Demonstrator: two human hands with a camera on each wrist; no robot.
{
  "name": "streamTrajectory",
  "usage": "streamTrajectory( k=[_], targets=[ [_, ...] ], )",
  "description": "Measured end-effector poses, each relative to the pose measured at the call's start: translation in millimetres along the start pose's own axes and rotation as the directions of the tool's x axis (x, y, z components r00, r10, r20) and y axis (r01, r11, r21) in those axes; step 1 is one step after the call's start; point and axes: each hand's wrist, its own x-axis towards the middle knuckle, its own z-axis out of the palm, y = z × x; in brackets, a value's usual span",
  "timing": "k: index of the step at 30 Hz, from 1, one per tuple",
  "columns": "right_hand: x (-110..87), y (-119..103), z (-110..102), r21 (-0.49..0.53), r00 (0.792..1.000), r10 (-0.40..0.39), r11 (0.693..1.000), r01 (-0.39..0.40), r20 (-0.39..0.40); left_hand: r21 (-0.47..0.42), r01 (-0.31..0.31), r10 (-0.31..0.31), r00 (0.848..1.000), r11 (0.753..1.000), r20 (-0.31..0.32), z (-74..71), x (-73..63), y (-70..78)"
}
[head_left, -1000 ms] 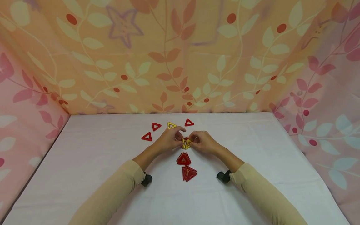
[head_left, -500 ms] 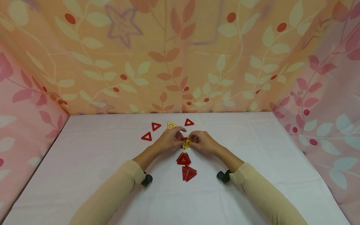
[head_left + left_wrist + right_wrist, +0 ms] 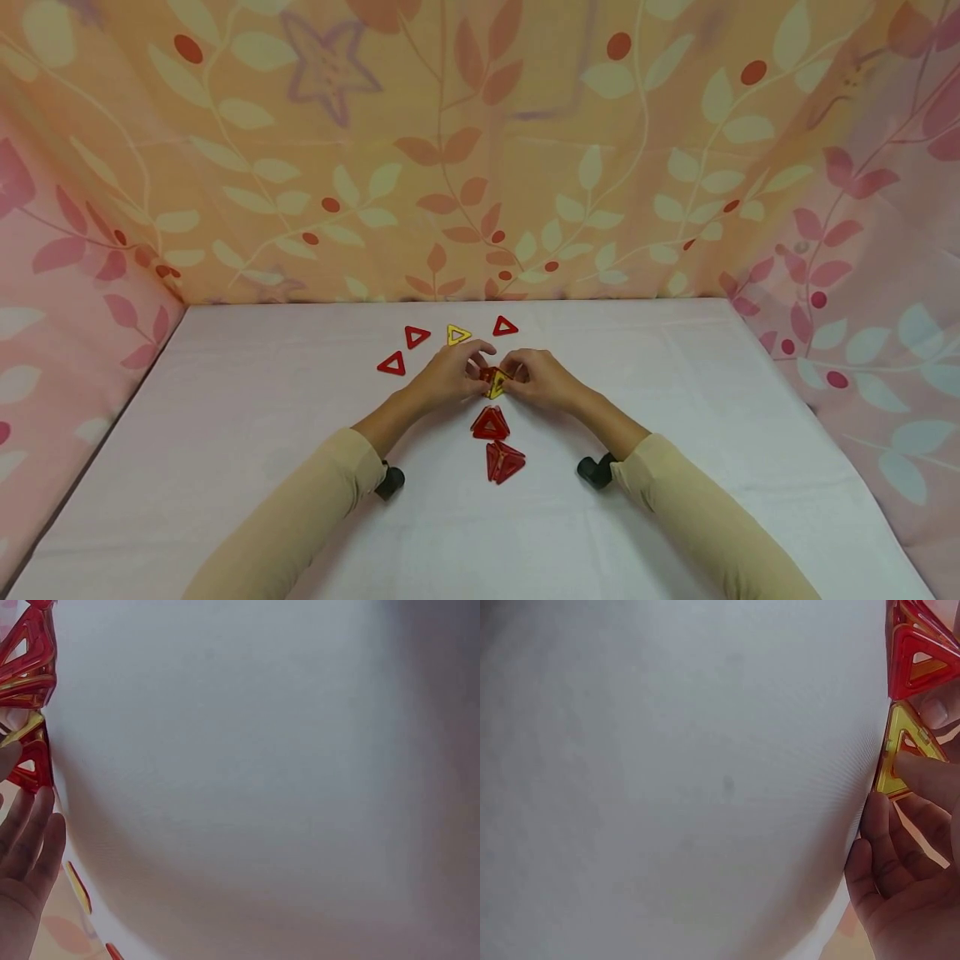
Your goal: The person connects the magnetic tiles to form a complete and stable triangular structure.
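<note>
Between the two hands, in the middle of the table, is a small pyramid of see-through magnetic triangle tiles (image 3: 498,384), part red and part yellow. My left hand (image 3: 450,372) pinches its left side, where a red tile (image 3: 41,769) shows by the fingertips in the left wrist view. From the right, my right hand (image 3: 547,380) pinches it, the thumb lying across a yellow tile (image 3: 890,761). Fingers cover much of the pyramid. Just nearer stand a red pyramid (image 3: 491,425) and a second red pyramid (image 3: 506,463), both built of triangle tiles.
Loose tiles lie beyond the hands: a red triangle (image 3: 409,342), another red triangle (image 3: 400,365), a yellow triangle (image 3: 451,333) and a red triangle (image 3: 511,332) at the back. A white cloth covers the table (image 3: 675,350); patterned curtains (image 3: 450,167) hang behind and at both sides.
The held pyramid has been turned or closed up slightly: two yellow faces showed before, now one yellow face shows with red at its left. Both hands stay nearly in place.
</note>
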Motion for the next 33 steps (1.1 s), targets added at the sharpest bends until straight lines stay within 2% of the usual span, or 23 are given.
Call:
streamTrajectory(
  k=[14, 33],
  targets=[
    [-2.1, -0.4, 0.8, -0.009, 0.997, -0.062, 0.998, 0.062, 0.039, -0.007, -0.007, 0.007, 1.000, 1.000, 0.009, 0.3, -6.8, -5.4],
    [-0.4, -3.4, 1.3, -0.012, 0.997, -0.035, 0.999, 0.036, 0.065, -0.007, 0.004, -0.004, 1.000, 1.000, 0.018, -5.5, -14.4, -7.1]
  ],
)
